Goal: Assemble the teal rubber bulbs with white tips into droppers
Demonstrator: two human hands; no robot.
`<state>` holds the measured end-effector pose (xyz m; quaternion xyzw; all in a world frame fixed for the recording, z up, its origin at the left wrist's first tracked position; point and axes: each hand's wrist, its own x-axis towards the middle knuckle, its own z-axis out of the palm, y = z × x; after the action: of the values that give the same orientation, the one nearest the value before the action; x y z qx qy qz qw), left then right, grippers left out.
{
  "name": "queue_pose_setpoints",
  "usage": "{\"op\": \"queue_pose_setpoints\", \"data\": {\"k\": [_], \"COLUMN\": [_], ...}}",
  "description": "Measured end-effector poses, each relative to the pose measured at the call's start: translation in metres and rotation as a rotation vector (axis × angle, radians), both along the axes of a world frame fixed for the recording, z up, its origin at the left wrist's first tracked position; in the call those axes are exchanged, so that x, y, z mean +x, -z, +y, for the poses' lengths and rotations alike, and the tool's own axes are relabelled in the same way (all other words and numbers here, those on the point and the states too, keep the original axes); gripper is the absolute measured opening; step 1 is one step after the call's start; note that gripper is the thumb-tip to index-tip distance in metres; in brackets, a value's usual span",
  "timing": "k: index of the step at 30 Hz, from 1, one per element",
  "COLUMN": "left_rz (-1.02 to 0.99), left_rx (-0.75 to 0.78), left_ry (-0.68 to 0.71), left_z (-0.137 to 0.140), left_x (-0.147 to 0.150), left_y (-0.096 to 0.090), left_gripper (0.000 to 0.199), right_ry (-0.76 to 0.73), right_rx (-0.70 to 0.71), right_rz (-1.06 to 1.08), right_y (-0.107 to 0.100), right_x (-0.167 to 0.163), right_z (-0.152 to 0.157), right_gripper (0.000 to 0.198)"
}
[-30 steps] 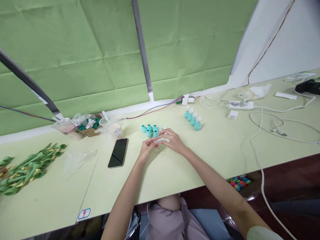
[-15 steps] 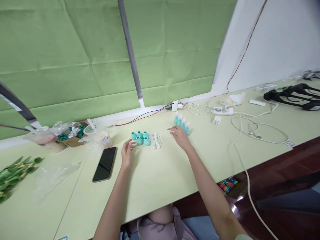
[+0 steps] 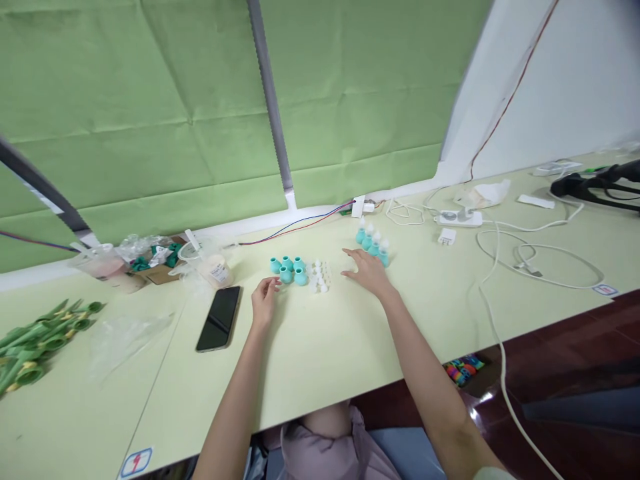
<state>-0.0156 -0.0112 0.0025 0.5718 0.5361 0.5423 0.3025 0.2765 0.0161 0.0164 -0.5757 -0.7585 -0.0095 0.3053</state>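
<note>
Several small turquoise pots (image 3: 300, 277) with open round mouths stand in a cluster. My left hand (image 3: 264, 301) is beside their left side, fingers loosely bent and apart, with nothing visible in it. Whether its fingertips touch the nearest pot (image 3: 285, 275) I cannot tell. Right of the pots, small white knobbed pieces (image 3: 319, 279) lie together on the table. My right hand (image 3: 369, 272) is open over the table, thumb and fingers spread, between those pieces and a slanted row of turquoise pots with white tops (image 3: 374, 244). Part of that row's near end is close to my right hand.
A black phone (image 3: 219, 319) lies left of my left hand. Behind it stand a plastic cup (image 3: 218, 270) and a cardboard box (image 3: 159, 272). Green artificial stems (image 3: 45, 341) lie at far left. A power strip (image 3: 459, 218) and white cables (image 3: 540, 283) spread across the right side.
The view has shifted slightly, so the table things sit farther right. My left hand's fingers have bent inward near the pots. My right hand's thumb and fingers have spread wider.
</note>
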Motion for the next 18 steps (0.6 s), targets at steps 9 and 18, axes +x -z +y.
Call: {"op": "queue_pose_setpoints", "data": {"k": [9,18], "left_rz": [0.074,0.121], "left_rx": [0.011,0.006], "left_ry": [0.004,0.025], "left_z": [-0.006,-0.005], "left_x": [0.004,0.007], "left_y": [0.0,0.001], "left_gripper": [0.033,0.029], "right_ry": [-0.377,-0.353], "right_rx": [0.023,-0.015], "right_rz": [-0.015,0.008], "right_y": [-0.008,-0.007], "right_x": [-0.044,-0.041], "right_z": [-0.015,-0.014], "right_gripper": [0.013,0.006]}}
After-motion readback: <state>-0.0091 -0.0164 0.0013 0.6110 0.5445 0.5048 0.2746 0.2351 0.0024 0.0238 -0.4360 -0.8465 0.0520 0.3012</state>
